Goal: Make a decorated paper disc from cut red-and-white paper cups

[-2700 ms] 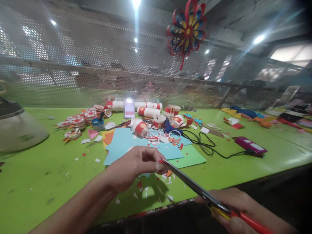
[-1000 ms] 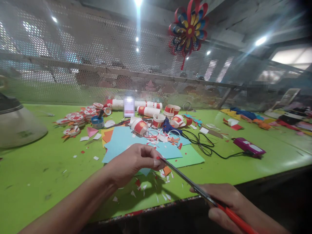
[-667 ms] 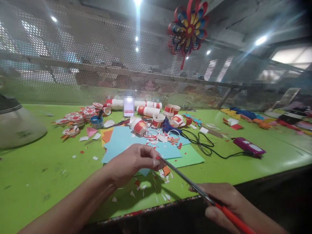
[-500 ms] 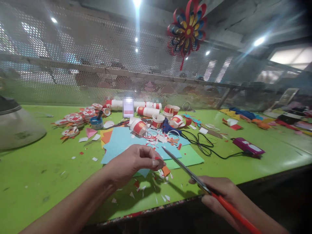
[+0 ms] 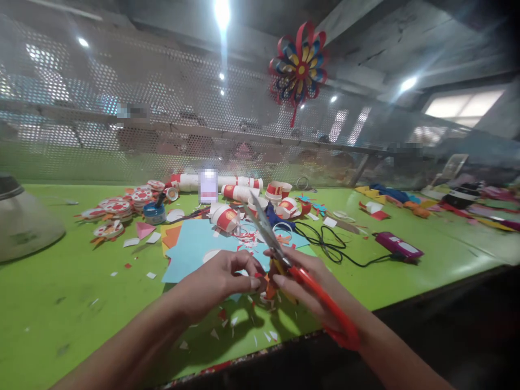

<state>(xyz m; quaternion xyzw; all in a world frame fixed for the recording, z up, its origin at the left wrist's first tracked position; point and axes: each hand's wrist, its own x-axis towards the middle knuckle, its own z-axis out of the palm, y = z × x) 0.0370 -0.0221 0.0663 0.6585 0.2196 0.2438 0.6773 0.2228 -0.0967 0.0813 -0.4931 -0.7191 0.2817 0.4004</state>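
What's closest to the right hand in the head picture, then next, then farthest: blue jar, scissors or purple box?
1. Scissors, in the right hand.
2. Purple box, off to the right.
3. Blue jar, farther back, to the left.

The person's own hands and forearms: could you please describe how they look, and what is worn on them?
The left hand and right hand wear no gloves. The left forearm and right forearm are bare, with no sleeve in view. No watch or bracelet shows; some fingers are hidden, so rings cannot be ruled out.
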